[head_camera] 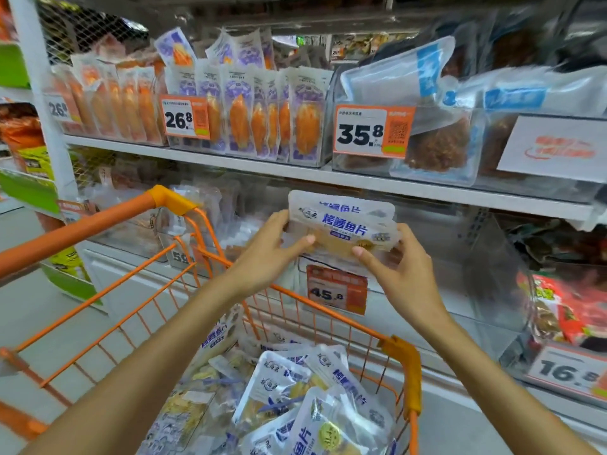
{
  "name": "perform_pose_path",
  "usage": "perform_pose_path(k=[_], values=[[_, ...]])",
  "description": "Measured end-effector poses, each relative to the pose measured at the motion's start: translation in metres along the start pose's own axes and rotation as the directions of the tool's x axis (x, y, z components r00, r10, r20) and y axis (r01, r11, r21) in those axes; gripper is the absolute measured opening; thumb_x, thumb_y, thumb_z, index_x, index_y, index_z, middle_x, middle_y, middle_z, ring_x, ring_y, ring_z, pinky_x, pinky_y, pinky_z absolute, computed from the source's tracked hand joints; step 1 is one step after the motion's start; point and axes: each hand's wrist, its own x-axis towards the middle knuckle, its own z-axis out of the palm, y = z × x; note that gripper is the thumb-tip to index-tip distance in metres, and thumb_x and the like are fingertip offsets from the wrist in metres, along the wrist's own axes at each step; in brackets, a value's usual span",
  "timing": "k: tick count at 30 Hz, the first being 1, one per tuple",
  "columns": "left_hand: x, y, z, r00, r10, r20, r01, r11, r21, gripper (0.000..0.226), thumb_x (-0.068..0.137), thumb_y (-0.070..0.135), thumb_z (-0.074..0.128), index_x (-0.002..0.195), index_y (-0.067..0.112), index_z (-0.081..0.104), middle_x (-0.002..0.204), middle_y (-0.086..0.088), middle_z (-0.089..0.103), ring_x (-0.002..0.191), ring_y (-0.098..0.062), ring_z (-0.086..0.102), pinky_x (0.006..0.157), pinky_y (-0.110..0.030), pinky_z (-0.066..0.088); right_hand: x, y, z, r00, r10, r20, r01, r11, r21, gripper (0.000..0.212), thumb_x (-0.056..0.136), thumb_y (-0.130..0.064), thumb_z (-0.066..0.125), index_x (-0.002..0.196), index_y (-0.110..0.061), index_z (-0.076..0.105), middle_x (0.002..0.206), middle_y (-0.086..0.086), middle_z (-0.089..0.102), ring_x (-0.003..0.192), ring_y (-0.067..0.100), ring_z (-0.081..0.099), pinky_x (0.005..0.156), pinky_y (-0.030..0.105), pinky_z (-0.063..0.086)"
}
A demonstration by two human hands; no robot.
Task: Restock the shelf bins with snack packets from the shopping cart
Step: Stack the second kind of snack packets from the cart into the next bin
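I hold a small stack of white snack packets [341,221] with blue lettering between both hands, in front of the lower shelf. My left hand [269,254] grips the stack's left edge, thumb on its front. My right hand [397,264] grips its right edge, thumb on the lower front. The packets hover just above a clear shelf bin [427,290] that carries an orange 45.8 price tag [336,292]. Below my arms, the orange shopping cart [177,205] holds several more of the same packets [312,389].
The upper shelf [230,162] holds bins of orange-filled packets tagged 26.8 and brown snacks in blue-white bags tagged 35.8. Red packets sit in a bin at the lower right above a 16.8 tag [568,372]. The cart's rim stands between me and the shelf.
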Motion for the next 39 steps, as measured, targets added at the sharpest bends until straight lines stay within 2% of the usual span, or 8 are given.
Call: perform_pose_path(k=[3,9,18,23,29,33,36,39], values=[[0.030,-0.004,0.020,1.000,-0.004,0.000,0.004,0.991,0.130,0.042,0.089,0.024,0.066,0.126,0.022,0.048,0.130,0.001,0.055,0.120,-0.017,0.051,0.102,-0.038,0.042,0.010,0.020,-0.014,1.000,0.009,0.024,-0.003,0.966,-0.259,0.034,0.087,-0.033,0.066,0.113,-0.023,0.046,0.100,-0.008,0.069,0.088,0.015,0.066,0.075,0.040,0.055],[0.089,-0.006,0.074,0.980,-0.190,-0.060,0.199,0.944,0.263,0.035,0.089,0.012,0.060,0.122,0.012,0.051,0.126,-0.007,0.060,0.114,-0.028,0.057,0.096,-0.042,0.047,0.050,0.066,-0.025,0.967,0.244,0.080,-0.179,0.865,-0.469,0.050,0.089,-0.042,0.061,0.126,-0.018,0.035,0.116,0.012,0.065,0.102,0.039,0.061,0.080,0.045,0.051],[0.162,-0.037,0.119,0.829,-0.553,0.086,0.540,0.830,0.137,0.033,0.095,0.007,0.053,0.128,0.001,0.054,0.131,-0.016,0.057,0.117,-0.032,0.057,0.098,-0.042,0.049,0.127,0.158,0.004,0.890,0.407,0.208,-0.327,0.885,-0.332,0.070,0.067,-0.037,0.079,0.125,-0.010,0.051,0.122,0.012,0.060,0.113,0.031,0.058,0.095,0.042,0.049],[0.187,-0.045,0.133,0.718,-0.655,0.233,0.659,0.748,0.071,0.035,0.102,0.007,0.040,0.136,0.001,0.045,0.137,-0.014,0.052,0.122,-0.029,0.054,0.099,-0.037,0.047,0.145,0.180,0.005,0.892,0.417,0.176,-0.341,0.875,-0.343,0.055,0.078,-0.029,0.076,0.126,-0.014,0.053,0.123,0.004,0.060,0.111,0.024,0.058,0.090,0.029,0.047],[0.189,-0.047,0.133,0.685,-0.656,0.316,0.653,0.746,0.131,0.016,0.100,0.000,0.038,0.109,-0.001,0.051,0.095,-0.014,0.057,0.084,-0.025,0.059,0.076,-0.033,0.049,0.151,0.192,0.016,0.913,0.406,0.044,-0.339,0.815,-0.470,0.051,0.081,-0.040,0.071,0.117,-0.010,0.051,0.120,0.012,0.062,0.107,0.030,0.060,0.083,0.036,0.051],[0.187,-0.054,0.130,0.621,-0.693,0.367,0.656,0.715,0.240,0.049,0.099,0.000,0.042,0.146,0.004,0.028,0.149,-0.015,0.033,0.138,-0.033,0.034,0.107,-0.039,0.040,0.154,0.186,0.019,0.936,0.350,0.029,-0.264,0.757,-0.598,0.059,0.081,-0.050,0.067,0.123,-0.012,0.049,0.126,0.010,0.050,0.114,0.029,0.052,0.086,0.039,0.049],[0.185,-0.053,0.133,0.592,-0.714,0.374,0.705,0.684,0.189,0.057,0.101,0.004,0.040,0.150,0.000,0.013,0.155,-0.026,0.016,0.142,-0.038,0.025,0.110,-0.044,0.036,0.155,0.180,0.023,0.928,0.373,0.009,-0.285,0.725,-0.627,0.060,0.085,-0.050,0.063,0.127,-0.012,0.044,0.127,0.011,0.052,0.114,0.032,0.054,0.081,0.038,0.045],[0.186,-0.056,0.139,0.652,-0.682,0.332,0.695,0.713,0.099,0.058,0.100,0.002,0.041,0.150,0.001,0.014,0.155,-0.025,0.015,0.140,-0.039,0.029,0.107,-0.044,0.040,0.152,0.180,0.033,0.888,0.457,-0.055,-0.402,0.713,-0.575,0.069,0.090,-0.050,0.057,0.138,-0.007,0.030,0.127,0.015,0.056,0.112,0.035,0.057,0.081,0.039,0.047]])
